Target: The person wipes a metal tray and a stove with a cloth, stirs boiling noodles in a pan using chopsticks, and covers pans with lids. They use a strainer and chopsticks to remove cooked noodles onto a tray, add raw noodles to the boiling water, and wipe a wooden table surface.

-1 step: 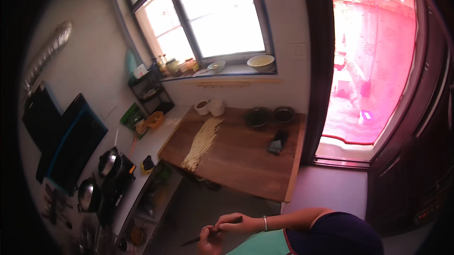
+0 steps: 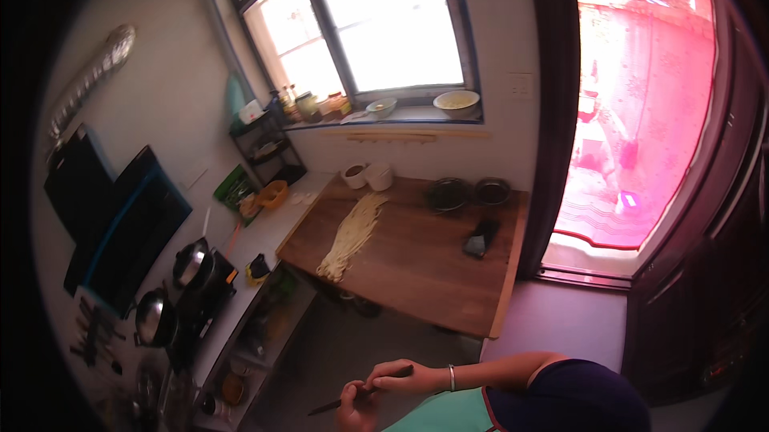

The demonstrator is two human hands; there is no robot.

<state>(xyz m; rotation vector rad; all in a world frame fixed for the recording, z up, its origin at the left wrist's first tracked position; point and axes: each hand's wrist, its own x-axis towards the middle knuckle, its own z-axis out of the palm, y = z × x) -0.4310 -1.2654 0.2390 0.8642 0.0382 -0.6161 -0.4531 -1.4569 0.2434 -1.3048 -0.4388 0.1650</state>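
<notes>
Low in the picture my right hand [image 2: 394, 376], with a bangle at its wrist, is closed on a slim dark stick-like tool [image 2: 324, 408]. Just below it my left hand [image 2: 357, 406] is closed around the same tool. One end tapers to a point on the left and the other pokes out above my right fingers. Its exact kind is unclear. Both hands are in front of the wooden table, over the floor. A spread of pale cut noodles [image 2: 352, 236] lies on the left half of the wooden tabletop [image 2: 416, 272].
Two white containers [image 2: 367, 177], dark bowls [image 2: 447, 194] and a black item [image 2: 479, 240] stand on the table. At left a counter carries a stove [image 2: 210, 288] with two pans. Bowls [image 2: 456, 102] and jars line the windowsill. A pink curtain [image 2: 649, 135] hangs in the doorway.
The view has shifted slightly, so the room appears a little further right. My hands and the tool keep nearly the same place and grip.
</notes>
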